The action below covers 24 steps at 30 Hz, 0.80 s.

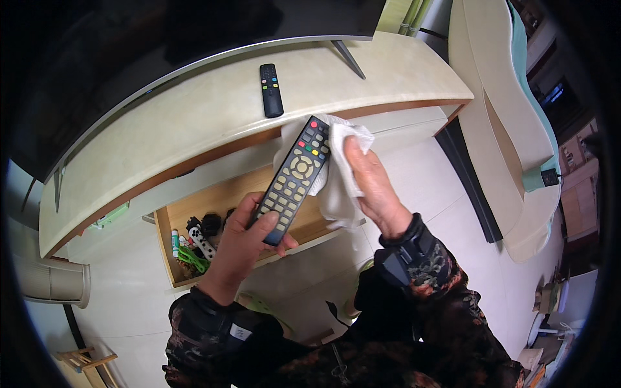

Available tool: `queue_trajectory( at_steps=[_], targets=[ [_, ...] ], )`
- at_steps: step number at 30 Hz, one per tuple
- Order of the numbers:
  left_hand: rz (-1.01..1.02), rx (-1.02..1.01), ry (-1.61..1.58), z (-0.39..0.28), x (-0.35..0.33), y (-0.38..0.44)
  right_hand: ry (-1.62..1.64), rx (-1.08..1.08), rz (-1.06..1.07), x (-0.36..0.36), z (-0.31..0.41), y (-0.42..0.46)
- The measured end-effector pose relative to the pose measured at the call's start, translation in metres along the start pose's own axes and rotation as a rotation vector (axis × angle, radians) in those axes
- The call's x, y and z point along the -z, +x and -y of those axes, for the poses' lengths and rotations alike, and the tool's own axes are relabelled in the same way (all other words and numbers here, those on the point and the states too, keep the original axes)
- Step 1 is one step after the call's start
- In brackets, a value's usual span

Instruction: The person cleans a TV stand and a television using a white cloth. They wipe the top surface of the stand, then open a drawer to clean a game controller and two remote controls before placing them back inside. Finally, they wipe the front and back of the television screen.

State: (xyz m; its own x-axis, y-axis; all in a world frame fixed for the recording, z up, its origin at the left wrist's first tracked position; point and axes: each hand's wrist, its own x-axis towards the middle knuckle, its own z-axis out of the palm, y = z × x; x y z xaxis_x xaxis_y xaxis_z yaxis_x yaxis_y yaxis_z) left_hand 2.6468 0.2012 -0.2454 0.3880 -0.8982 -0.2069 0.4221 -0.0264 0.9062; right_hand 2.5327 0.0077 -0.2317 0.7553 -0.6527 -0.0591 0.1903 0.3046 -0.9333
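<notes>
My left hand (243, 237) grips the lower end of a black remote control (294, 177), its thumb over the bottom keys. The remote is tilted, with its red button end up and to the right, and its keypad faces me. In my right hand (369, 182) is a white cloth or wipe (345, 145), pressed against the remote's upper right edge. Part of the cloth hangs down and part shows behind the remote. Beneath both hands, an open wooden drawer (194, 201) holds a white game controller (200, 240), a green cable (191, 261) and dark items partly hidden by my left hand.
A second black remote (270, 91) lies on the cream TV stand (320, 77). Above it a large television (194, 29) stands on thin metal legs. A cream curved unit (504, 97) is at the right. A small wooden stool (87, 360) sits on the floor at lower left.
</notes>
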Motion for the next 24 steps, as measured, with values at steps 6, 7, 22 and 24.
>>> queue_trajectory(
  at_steps=[6, 7, 22, 24],
  targets=[
    [0.112, -0.044, 0.212, 0.015, -0.017, -0.001, -0.35, 0.067, 0.064, -0.016, -0.03, -0.009],
    [0.093, -0.027, 0.198, 0.016, -0.016, 0.0, -0.294, 0.105, 0.103, -0.022, -0.036, -0.014],
    [-0.216, -0.152, 0.407, 0.023, 0.015, 0.013, -0.336, -0.062, 0.347, -0.013, -0.036, -0.021],
    [-0.16, -0.2, 0.189, 0.025, 0.022, 0.017, -0.325, -0.145, 0.47, -0.013, -0.032, -0.026]
  ],
)
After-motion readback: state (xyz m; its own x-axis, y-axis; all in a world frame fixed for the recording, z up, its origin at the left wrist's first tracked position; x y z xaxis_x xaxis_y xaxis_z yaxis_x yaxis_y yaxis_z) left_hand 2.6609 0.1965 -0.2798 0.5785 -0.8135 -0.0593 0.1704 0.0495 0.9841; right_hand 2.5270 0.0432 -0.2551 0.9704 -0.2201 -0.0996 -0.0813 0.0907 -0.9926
